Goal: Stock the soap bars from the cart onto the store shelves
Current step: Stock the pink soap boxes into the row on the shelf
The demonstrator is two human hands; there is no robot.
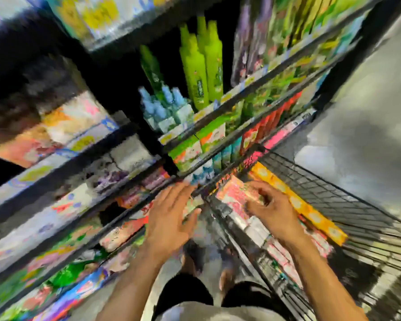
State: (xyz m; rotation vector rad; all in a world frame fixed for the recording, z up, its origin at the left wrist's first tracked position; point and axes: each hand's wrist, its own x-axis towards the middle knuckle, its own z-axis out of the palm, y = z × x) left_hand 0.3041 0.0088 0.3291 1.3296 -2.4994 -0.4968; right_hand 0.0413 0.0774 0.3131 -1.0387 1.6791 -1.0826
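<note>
Packed shelves (56, 166) stand to my left, their rails close. My left grip (169, 218) hovers flat, fingers spread, beside a rail, probably ready to steady. My right grip (271, 209) curls onto pink soap bars (233, 193) inside the cart (333, 200), where the wire rim crowds any lift.

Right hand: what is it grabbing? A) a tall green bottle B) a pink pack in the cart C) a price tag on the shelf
B: the right hand curls its fingers round a pink pack inside the wire cart, well below the green bottles.
</note>
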